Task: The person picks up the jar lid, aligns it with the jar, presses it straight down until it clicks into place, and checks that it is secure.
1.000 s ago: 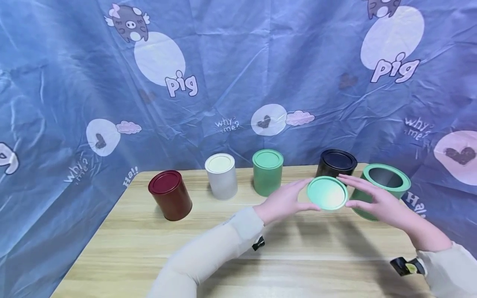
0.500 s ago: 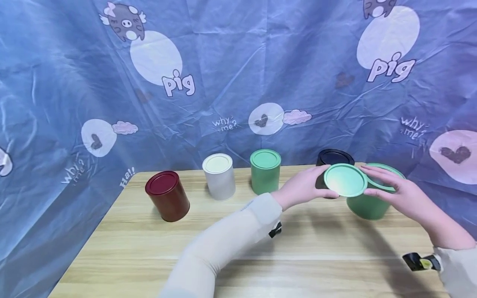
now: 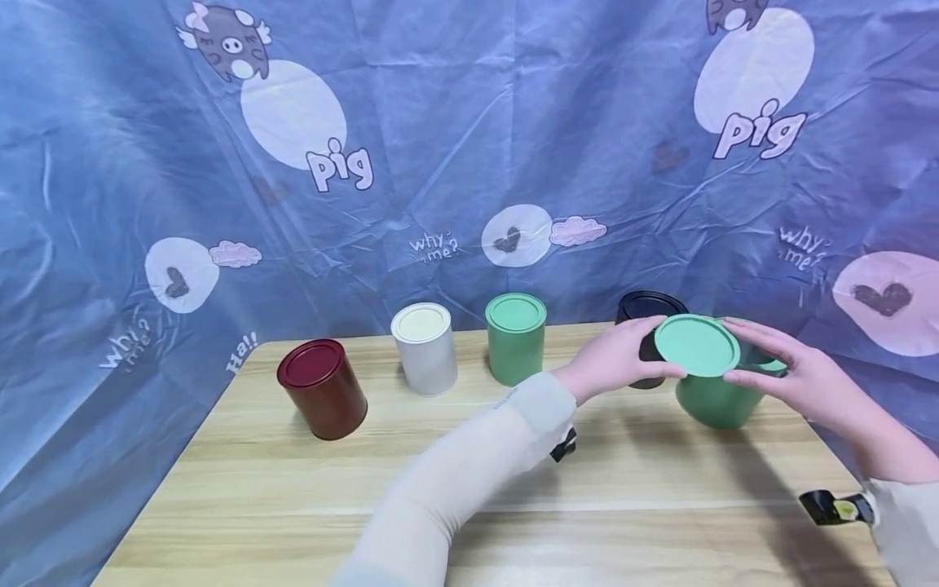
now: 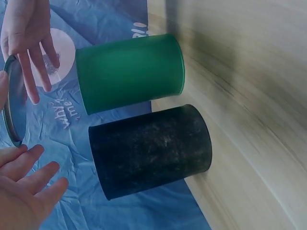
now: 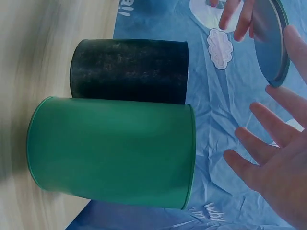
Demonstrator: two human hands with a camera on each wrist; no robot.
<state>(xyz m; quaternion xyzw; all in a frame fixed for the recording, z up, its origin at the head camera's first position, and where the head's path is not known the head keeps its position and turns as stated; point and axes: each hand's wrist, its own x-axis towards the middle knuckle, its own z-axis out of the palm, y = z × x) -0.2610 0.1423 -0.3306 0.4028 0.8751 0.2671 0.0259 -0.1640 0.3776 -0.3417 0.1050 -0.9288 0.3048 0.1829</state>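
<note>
A round light-green lid [image 3: 697, 346] is held in the air, tilted, between both hands. My left hand [image 3: 614, 359] pinches its left edge between thumb and forefinger. On the opposite edge my right hand [image 3: 807, 377] pinches it the same way; the other fingers of both hands are spread. Below and just behind the lid stands a large green can [image 3: 719, 401], its open top partly covered from sight by the lid and right hand. Next to it is a black can [image 4: 153, 151] with a black lid, partly hidden by my left hand in the head view. The held lid is apart from the green can in both wrist views.
Along the table [image 3: 308, 505] stand a dark red can [image 3: 326, 391], a white can [image 3: 425, 350] and a smaller green can [image 3: 517, 342], each with its lid on. A blue printed cloth [image 3: 411, 204] hangs behind the table.
Both hands have carried the lid rightward and slightly up, from in front of the black can to over the front of the large green can. The head view has shifted a little.
</note>
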